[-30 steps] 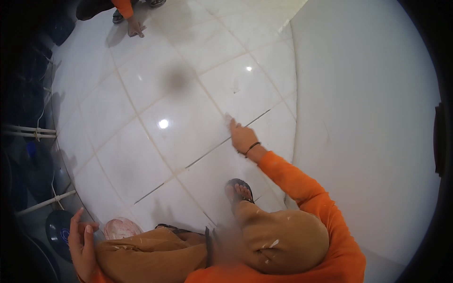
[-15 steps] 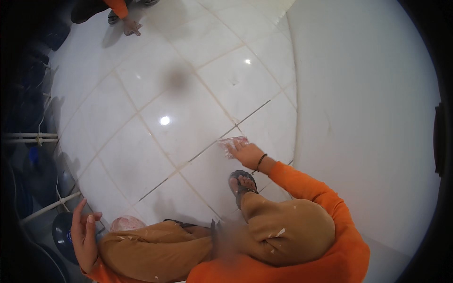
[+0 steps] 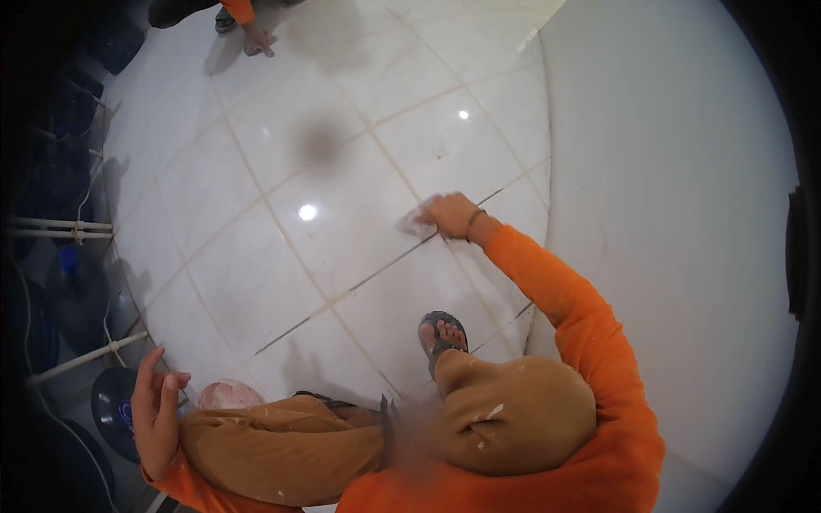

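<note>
My right hand [image 3: 451, 215] is pressed low over the white tiled floor [image 3: 282, 248], beside a dark joint line. Under its fingers is a thin, crumpled, pinkish-white piece [image 3: 412, 225], perhaps plastic or cloth, smeared by motion. My left hand [image 3: 156, 412] is raised at my left knee, fingers apart and nothing in them. Close to it on the floor, partly hidden by my leg, sits a round pinkish-white thing [image 3: 229, 394], whose kind I cannot make out. My sandalled foot [image 3: 443, 332] rests on the tiles below my right hand.
A pale wall [image 3: 658, 214] rises along the right. Large dark blue water bottles [image 3: 77, 291] stand on a white-barred rack [image 3: 90, 357] at the left. At the far left, another person's hand [image 3: 259, 41] reaches toward the floor. Light tan joints divide other tiles.
My right hand has moved away from me and slightly right along the floor, taking the crumpled piece across the dark joint. My left hand has hardly moved. The view has shifted a little.
</note>
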The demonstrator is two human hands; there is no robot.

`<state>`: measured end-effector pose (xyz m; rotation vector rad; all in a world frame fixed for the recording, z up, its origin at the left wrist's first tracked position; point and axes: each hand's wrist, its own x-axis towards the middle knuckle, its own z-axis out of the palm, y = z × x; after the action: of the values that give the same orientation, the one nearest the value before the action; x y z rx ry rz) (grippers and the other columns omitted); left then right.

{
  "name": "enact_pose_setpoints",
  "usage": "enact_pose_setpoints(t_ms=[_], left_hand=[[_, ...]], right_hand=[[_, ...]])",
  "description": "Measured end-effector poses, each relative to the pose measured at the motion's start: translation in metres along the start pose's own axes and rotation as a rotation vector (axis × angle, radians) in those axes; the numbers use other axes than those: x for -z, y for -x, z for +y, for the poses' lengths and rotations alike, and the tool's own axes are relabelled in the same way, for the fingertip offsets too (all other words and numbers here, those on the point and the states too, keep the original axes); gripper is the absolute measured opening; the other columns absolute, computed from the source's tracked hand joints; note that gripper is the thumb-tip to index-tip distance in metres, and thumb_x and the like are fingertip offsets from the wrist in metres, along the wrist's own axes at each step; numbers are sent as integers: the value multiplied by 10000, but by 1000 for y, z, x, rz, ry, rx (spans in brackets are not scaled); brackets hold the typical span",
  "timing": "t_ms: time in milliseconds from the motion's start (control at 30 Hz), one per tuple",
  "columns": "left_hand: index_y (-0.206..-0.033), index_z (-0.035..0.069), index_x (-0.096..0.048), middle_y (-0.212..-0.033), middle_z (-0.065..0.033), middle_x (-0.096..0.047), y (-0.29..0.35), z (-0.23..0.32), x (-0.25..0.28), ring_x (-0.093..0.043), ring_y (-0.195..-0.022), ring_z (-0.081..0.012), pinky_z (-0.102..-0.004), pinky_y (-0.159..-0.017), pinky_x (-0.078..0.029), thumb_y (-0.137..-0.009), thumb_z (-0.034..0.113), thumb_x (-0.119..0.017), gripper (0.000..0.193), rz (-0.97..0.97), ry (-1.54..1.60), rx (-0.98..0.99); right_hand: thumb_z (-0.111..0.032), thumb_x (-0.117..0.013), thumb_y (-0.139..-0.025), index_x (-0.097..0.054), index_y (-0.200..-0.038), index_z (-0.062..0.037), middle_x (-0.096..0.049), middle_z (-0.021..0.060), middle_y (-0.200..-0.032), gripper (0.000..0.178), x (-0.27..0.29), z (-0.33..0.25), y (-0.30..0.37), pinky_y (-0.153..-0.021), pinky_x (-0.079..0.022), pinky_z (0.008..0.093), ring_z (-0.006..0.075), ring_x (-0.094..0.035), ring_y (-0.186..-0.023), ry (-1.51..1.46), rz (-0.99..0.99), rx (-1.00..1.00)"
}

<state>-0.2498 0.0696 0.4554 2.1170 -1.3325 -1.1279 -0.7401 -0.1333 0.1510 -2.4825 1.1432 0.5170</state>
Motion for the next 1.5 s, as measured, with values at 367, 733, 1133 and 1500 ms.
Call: enact_pose_setpoints(t_ms=[367,733,1133,1500], left_hand=[[-1421,-15,-518,-928,-107,-688,-11,10,-8,-650,-936,-166,-312,-901,-490,-1021,148,-580,436,-92,-6,-103],[-1328,-6,-604,-1003,-120,-741,-40,48,-55,-692,-949,-184,-344,-914,-530,-1037,263,-599,397,-831,-267,-100],[-1335,10,-594,-1171,-114,-693,26,-41,-142,-660,-1064,-195,-313,-861,-553,-1015,398,-634,504,-217,623,239],[-1201,42,-663,-1095,-63,-713,201,-278,-131,-686,-976,-163,-328,-846,-571,-950,252,-725,333,960,974,432]], right_hand=[[-46,-573,-877,-671,-1273,-217,-704,82,-1206,442,-56,-72,128,-845,-557,417,338,-674,-1058,-396,303,-166],[-168,-685,-951,-662,-1178,20,-720,77,-1041,296,6,-124,60,-715,-558,307,165,-700,-880,-2186,578,-174],[-205,-684,-974,-604,-1250,23,-726,126,-1064,367,71,-283,22,-665,-617,309,209,-733,-928,-1853,-314,295],[-212,-613,-980,-621,-1260,-46,-729,127,-945,326,61,-290,-23,-719,-570,329,202,-731,-839,-831,-446,724]])
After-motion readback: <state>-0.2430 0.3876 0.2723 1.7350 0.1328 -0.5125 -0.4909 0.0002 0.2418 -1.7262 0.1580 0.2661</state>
